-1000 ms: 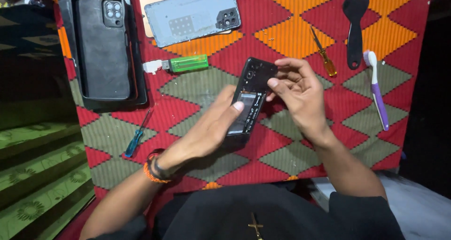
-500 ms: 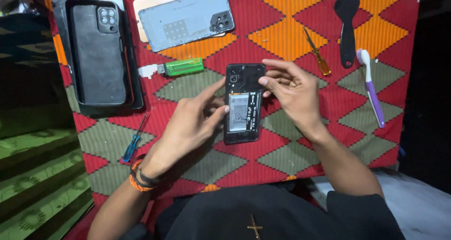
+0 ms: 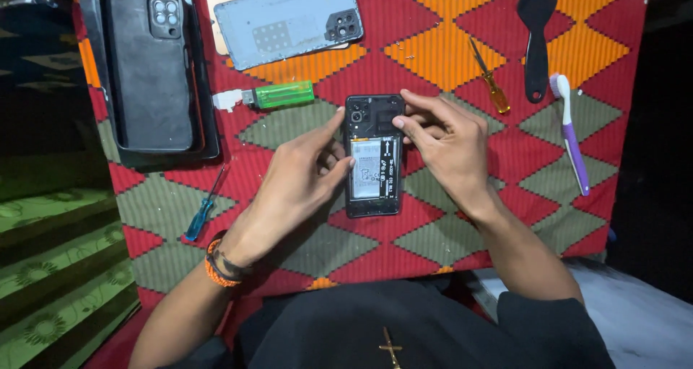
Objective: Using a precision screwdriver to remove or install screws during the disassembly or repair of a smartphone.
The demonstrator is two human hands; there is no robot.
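- I see the opened phone [image 3: 374, 156] lying flat, back up, near the middle of the patterned cloth [image 3: 613, 109], its battery and camera modules bare.
- My left hand [image 3: 299, 178] holds its left edge, fingertips pressed against the frame and battery.
- My right hand [image 3: 444, 141] grips the upper right corner, thumb and forefinger pinched on the dark top section.
- Just up and left lies a green lighter [image 3: 278, 94]; above it, the pale blue back cover [image 3: 289, 21].
- Far left, a black case [image 3: 148, 69] rests on a dark tray.
- A blue screwdriver [image 3: 203, 206] lies lower left.
- To the right: an orange screwdriver [image 3: 489, 76], a black spudger [image 3: 536, 44], a purple toothbrush [image 3: 572, 134].
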